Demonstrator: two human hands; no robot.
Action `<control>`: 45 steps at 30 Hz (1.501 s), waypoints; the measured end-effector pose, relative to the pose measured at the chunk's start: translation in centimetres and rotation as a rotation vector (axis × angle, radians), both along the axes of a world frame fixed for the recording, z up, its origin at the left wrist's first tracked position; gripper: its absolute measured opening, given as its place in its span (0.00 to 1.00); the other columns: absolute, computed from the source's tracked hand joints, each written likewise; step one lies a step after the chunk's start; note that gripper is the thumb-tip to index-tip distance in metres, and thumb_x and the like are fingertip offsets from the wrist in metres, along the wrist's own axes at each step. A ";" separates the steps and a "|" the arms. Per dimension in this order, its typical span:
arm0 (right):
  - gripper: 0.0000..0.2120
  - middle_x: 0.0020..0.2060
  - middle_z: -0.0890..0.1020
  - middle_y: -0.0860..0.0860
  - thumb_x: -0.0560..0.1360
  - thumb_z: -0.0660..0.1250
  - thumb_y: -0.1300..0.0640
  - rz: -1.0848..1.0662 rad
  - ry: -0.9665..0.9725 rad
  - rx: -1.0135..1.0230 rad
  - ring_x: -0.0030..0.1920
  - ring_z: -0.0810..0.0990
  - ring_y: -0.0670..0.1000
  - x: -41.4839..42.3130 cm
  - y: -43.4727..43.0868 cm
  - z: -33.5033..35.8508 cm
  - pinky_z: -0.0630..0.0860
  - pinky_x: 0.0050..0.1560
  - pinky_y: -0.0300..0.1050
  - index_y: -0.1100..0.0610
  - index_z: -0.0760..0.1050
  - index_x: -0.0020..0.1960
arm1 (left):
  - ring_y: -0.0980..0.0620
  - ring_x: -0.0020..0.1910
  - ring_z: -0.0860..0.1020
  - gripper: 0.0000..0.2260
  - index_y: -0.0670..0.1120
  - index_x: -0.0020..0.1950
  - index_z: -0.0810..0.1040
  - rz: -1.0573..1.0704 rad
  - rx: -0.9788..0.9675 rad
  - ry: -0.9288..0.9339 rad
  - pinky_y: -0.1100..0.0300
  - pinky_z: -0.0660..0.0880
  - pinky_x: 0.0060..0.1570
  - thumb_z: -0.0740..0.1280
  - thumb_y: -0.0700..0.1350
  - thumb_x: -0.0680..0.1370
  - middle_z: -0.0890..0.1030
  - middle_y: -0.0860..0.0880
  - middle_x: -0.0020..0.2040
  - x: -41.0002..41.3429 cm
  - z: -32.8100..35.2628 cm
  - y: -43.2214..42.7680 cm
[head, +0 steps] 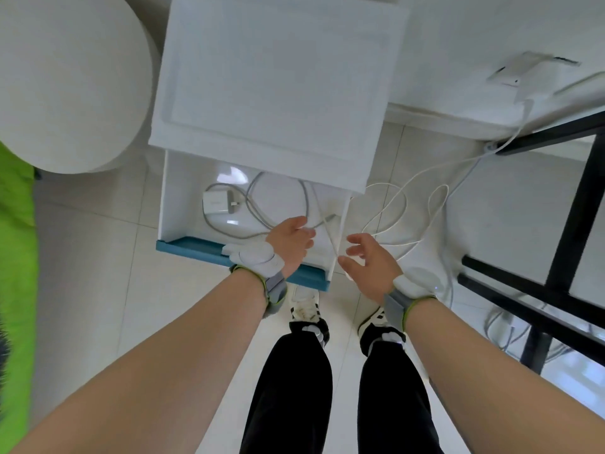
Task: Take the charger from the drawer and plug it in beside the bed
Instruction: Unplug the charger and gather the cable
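Observation:
The white nightstand's drawer (183, 247), with a blue front, is pulled out. Inside at the left lies the white charger (215, 202), its grey cable (306, 198) looped across the drawer floor. My left hand (289, 242) reaches into the drawer's right part with its fingers curled on the end of that grey cable. My right hand (370, 260) hovers just outside the drawer's right wall, fingers spread and holding nothing. A wall socket (515, 73) sits at the upper right with another white plug in it.
A white cord (435, 204) runs from the socket and loops over the floor right of the drawer. A black metal frame (569, 224) stands at the right. A round white stool (65, 86) and a green bed cover (16, 257) lie left. My feet are below the drawer.

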State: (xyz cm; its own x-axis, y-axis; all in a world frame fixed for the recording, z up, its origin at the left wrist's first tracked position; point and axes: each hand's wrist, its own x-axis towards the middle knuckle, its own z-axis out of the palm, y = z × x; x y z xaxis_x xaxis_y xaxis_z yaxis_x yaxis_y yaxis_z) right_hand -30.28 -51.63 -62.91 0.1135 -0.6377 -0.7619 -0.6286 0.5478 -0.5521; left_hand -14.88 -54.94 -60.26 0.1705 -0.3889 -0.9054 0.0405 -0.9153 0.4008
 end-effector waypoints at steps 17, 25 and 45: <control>0.12 0.37 0.74 0.42 0.71 0.62 0.59 0.408 0.185 -0.013 0.45 0.74 0.50 -6.0 -1.1 5.7 0.67 0.46 0.42 0.48 0.77 0.51 | 0.55 0.18 0.64 0.17 0.42 0.36 0.76 0.051 -0.127 -0.048 0.62 0.69 0.25 0.55 0.45 0.81 0.64 0.53 0.18 -0.9 6.1 0.9; 0.14 0.39 0.78 0.53 0.75 0.62 0.45 0.099 0.189 -0.159 0.43 0.76 0.54 -9.5 -4.5 13.9 0.67 0.40 0.45 0.55 0.78 0.42 | 0.54 0.20 0.62 0.17 0.45 0.38 0.77 -0.287 -0.356 -0.081 0.61 0.64 0.25 0.56 0.50 0.81 0.64 0.54 0.19 1.6 14.6 -3.2; 0.16 0.32 0.77 0.54 0.80 0.54 0.52 -0.545 -0.082 -0.248 0.31 0.73 0.51 -9.8 -7.0 28.5 0.71 0.34 0.43 0.58 0.75 0.40 | 0.53 0.34 0.75 0.13 0.42 0.54 0.79 -0.598 -0.455 -0.128 0.59 0.72 0.44 0.57 0.45 0.79 0.80 0.48 0.41 -5.2 28.2 -7.5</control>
State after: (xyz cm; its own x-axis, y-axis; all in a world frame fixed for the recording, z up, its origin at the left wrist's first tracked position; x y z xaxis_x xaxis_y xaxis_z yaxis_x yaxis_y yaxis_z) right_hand -40.11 -58.67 -34.37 -0.2275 -0.7782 -0.5854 -0.2437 0.6275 -0.7395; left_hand -20.04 -62.41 -32.08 -0.0936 -0.7781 -0.6211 -0.4822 -0.5104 0.7120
